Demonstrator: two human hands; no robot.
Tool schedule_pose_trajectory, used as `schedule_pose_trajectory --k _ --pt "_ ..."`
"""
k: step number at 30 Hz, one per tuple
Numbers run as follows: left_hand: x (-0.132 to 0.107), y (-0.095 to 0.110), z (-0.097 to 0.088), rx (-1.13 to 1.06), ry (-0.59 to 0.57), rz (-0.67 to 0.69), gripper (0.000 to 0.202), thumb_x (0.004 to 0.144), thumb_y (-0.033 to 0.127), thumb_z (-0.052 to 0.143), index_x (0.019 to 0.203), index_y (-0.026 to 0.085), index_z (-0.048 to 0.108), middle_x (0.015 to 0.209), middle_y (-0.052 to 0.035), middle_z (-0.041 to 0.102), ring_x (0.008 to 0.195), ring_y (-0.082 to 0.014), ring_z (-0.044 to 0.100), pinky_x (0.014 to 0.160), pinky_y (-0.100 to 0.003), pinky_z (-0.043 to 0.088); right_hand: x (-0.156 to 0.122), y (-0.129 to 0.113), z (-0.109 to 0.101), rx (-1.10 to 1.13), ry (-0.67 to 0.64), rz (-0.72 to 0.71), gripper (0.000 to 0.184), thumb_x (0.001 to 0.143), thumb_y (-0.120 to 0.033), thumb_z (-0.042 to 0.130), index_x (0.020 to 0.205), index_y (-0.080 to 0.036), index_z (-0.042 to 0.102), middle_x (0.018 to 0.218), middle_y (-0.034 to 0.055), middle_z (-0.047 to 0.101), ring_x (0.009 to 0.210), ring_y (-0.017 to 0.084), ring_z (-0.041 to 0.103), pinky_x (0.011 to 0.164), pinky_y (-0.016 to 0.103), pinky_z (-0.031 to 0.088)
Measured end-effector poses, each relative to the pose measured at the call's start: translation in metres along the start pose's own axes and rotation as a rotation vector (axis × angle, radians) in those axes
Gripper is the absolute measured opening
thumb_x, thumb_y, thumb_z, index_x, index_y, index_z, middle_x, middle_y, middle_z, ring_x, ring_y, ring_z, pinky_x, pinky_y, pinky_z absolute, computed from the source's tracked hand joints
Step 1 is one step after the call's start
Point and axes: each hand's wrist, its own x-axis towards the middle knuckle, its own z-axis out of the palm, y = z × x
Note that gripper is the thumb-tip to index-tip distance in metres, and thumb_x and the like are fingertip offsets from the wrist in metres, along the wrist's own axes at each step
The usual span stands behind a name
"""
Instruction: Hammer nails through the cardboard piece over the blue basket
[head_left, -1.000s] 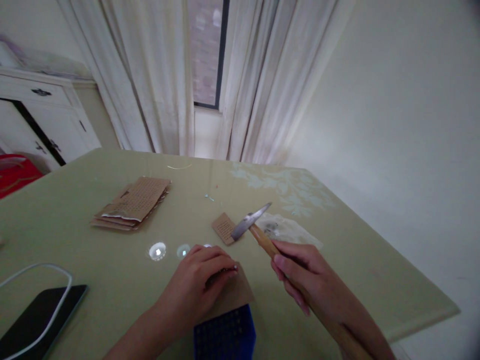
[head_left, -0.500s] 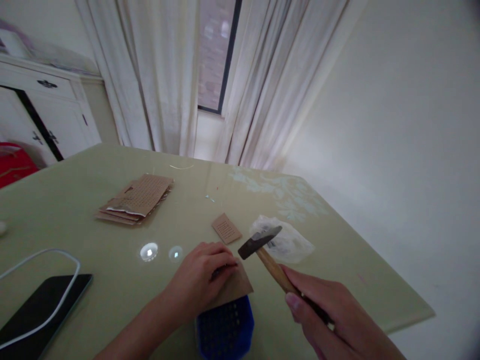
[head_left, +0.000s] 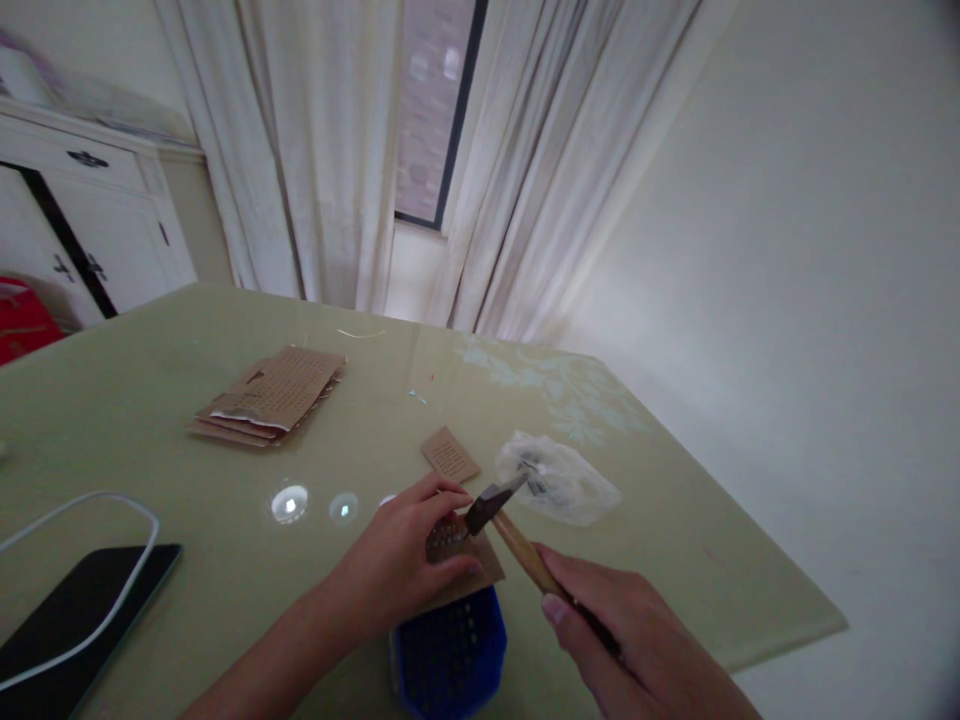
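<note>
Gripping hammer [head_left: 520,548] in tightly curled right hand [head_left: 630,615], with its head at brown cardboard [head_left: 490,558] | resting left hand [head_left: 394,555] there, with thumb spread from fingers | below cardboard, blue basket [head_left: 495,640]: contents unclear | beyond, plastic bag [head_left: 581,492]: contents unclear

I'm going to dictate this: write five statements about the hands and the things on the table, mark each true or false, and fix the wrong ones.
1. The right hand grips the hammer by its wooden handle. True.
2. A white cable crosses the black device. True.
3. The left hand rests on the black device. False: the left hand touches a cardboard piece.
4. The plastic bag lies right of the cardboard stack. True.
5. The basket is yellow. False: the basket is blue.
</note>
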Motion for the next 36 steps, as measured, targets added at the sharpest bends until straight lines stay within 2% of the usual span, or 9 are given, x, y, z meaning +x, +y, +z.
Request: schedule_pose_trajectory --k 3,7,11,14,17,20,25,29,36 --pt "0.000 0.000 0.000 -0.009 -0.002 0.012 0.028 0.085 0.025 0.083 0.112 0.026 0.078 0.129 -0.0052 0.071 0.113 -0.0249 0.070 0.099 -0.034 0.054 0.004 0.007 0.008 -0.012 -0.089 -0.009 0.026 0.107 -0.028 0.050 0.118 -0.024 0.074 0.100 0.0071 0.082 0.089 0.024 0.077 0.082 0.030 0.058" --pt "-0.001 -0.003 0.001 -0.024 0.007 -0.005 0.031 0.084 0.024 0.084 0.114 0.025 0.077 0.129 -0.0061 0.070 0.112 -0.0251 0.070 0.098 -0.034 0.055 0.005 0.009 0.011 0.003 0.008 -0.054 0.027 0.107 -0.028 0.048 0.120 -0.022 0.072 0.103 0.0098 0.082 0.089 0.025 0.078 0.082 0.030 0.059" --pt "-0.002 -0.003 0.004 -0.032 0.015 -0.016 0.035 0.082 0.024 0.084 0.117 0.024 0.078 0.129 -0.0074 0.070 0.113 -0.0265 0.070 0.099 -0.036 0.055 0.004 0.008 0.009 0.013 -0.048 -0.024 0.025 0.107 -0.027 0.051 0.115 -0.022 0.074 0.102 0.0094 0.081 0.091 0.025 0.077 0.087 0.032 0.059" --pt "-0.003 -0.005 0.005 -0.092 0.059 -0.033 0.045 0.080 0.023 0.085 0.124 0.025 0.077 0.130 -0.0074 0.070 0.106 -0.0244 0.072 0.096 -0.035 0.057 0.009 0.015 0.004 0.155 -0.031 0.087 0.025 0.109 -0.036 0.053 0.106 -0.022 0.074 0.081 0.0048 0.076 0.068 0.020 0.071 0.064 0.026 0.057" --pt "-0.001 -0.012 0.001 -0.224 0.143 -0.089 0.041 0.087 0.035 0.079 0.126 0.025 0.076 0.129 -0.0091 0.071 0.105 -0.0249 0.072 0.093 -0.036 0.058 0.036 0.035 0.006 0.426 0.057 0.242 0.035 0.110 -0.048 0.055 0.091 -0.021 0.068 0.050 -0.0077 0.051 0.036 0.010 0.043 0.037 0.018 0.035" --pt "0.004 -0.024 -0.007 -0.311 0.171 -0.213 0.037 0.095 0.050 0.067 0.114 0.021 0.079 0.115 -0.0111 0.078 0.100 -0.0272 0.073 0.084 -0.035 0.058 0.085 0.065 0.025 0.767 0.181 0.168 0.036 0.099 -0.050 0.070 0.082 -0.018 0.066 0.059 -0.0063 0.057 0.035 0.006 0.043 0.033 0.018 0.035" --pt "0.004 -0.037 -0.014 -0.404 -0.038 -0.353 0.042 0.092 0.059 0.070 0.101 0.020 0.083 0.100 -0.0085 0.082 0.098 -0.0283 0.073 0.082 -0.033 0.054 0.145 0.108 0.077 1.143 0.224 0.228 0.049 0.078 -0.051 0.086 0.109 -0.015 0.077 0.071 -0.0049 0.062 0.035 0.005 0.045 0.027 0.018 0.036" --pt "-0.004 -0.039 -0.009 -0.430 -0.113 -0.421 0.040 0.085 0.056 0.082 0.106 0.021 0.082 0.102 -0.0051 0.081 0.096 -0.0255 0.072 0.079 -0.029 0.051 0.145 0.128 0.104 1.242 0.215 0.298 0.054 0.075 -0.055 0.086 0.111 -0.015 0.078 0.070 -0.0059 0.060 0.035 0.005 0.042 0.026 0.018 0.036" --pt "-0.007 -0.045 -0.001 -0.413 -0.027 -0.500 0.043 0.083 0.061 0.079 0.080 0.018 0.079 0.075 -0.0007 0.070 0.074 -0.0188 0.061 0.066 -0.026 0.045 0.144 0.143 0.105 1.352 0.138 0.365 0.052 0.072 -0.053 0.090 0.105 -0.015 0.079 0.069 -0.0062 0.059 0.035 0.003 0.039 0.025 0.016 0.035"
